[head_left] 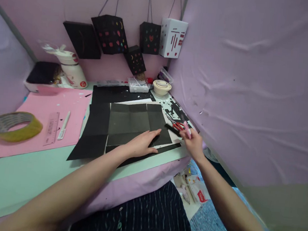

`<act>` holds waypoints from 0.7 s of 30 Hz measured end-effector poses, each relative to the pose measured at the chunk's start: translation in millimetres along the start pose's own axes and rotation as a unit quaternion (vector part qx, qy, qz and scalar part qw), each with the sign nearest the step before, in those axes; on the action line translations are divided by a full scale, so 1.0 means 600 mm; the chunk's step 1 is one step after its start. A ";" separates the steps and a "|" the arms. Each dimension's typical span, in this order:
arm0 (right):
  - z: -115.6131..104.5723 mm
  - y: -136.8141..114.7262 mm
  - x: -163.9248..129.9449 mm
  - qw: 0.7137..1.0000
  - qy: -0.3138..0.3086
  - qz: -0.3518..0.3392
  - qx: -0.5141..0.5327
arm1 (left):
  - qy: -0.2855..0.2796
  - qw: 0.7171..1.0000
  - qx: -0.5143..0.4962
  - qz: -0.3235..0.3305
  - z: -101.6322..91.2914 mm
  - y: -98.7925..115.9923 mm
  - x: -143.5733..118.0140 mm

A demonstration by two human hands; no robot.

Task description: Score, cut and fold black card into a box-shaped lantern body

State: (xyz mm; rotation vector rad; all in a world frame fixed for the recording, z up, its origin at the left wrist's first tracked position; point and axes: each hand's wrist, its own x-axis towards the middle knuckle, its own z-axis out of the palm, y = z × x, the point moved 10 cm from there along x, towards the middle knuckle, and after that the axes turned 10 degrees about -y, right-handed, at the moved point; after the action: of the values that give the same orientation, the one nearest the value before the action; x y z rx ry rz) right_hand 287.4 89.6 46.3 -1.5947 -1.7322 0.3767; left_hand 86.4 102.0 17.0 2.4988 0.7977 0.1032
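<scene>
My left hand [143,143] lies flat with fingers spread on a creased sheet of black paper [128,118], holding nothing. Fold lines divide the sheet, and its left flap lifts slightly off the table. At the table's right edge, my right hand [195,143] is closed around a slim pink tool [187,129], its exact kind blurred. A narrow black strip [172,130] reaches left from the same hand; whether the fingers grip it I cannot tell. Red-handled scissors [178,126] lie just behind that hand. Another long black strip [164,150] runs along the sheet's front edge.
Pink paper [37,108] on the left bears a tape roll [13,126], a clear ruler [51,129] and a white pen [64,125]. Behind stand a white bottle [72,72], cotton swabs [138,85] and a cream bowl [161,88]. Black scraps [172,108] litter the right. Decorated paper lanterns [109,35] hang above.
</scene>
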 end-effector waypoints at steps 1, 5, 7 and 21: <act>-0.024 0.016 0.021 0.998 0.036 0.053 -0.015 | 0.000 1.000 0.004 0.006 -0.003 0.005 0.000; -0.082 0.030 0.104 0.990 0.085 0.106 -0.049 | 0.018 0.998 0.055 0.025 -0.033 0.033 -0.016; -0.088 0.027 0.112 0.987 0.084 0.114 -0.071 | 0.027 0.994 0.107 0.010 -0.045 0.041 -0.036; 0.066 -0.050 -0.110 0.970 -0.238 0.057 -0.010 | -0.038 0.974 0.215 -0.065 0.033 -0.001 -0.106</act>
State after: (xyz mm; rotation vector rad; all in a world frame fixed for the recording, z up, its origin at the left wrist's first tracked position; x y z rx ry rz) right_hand 235.4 31.6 18.2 -1.7197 -1.9983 0.8590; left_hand 37.9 57.8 4.8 2.8180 1.0387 -0.2327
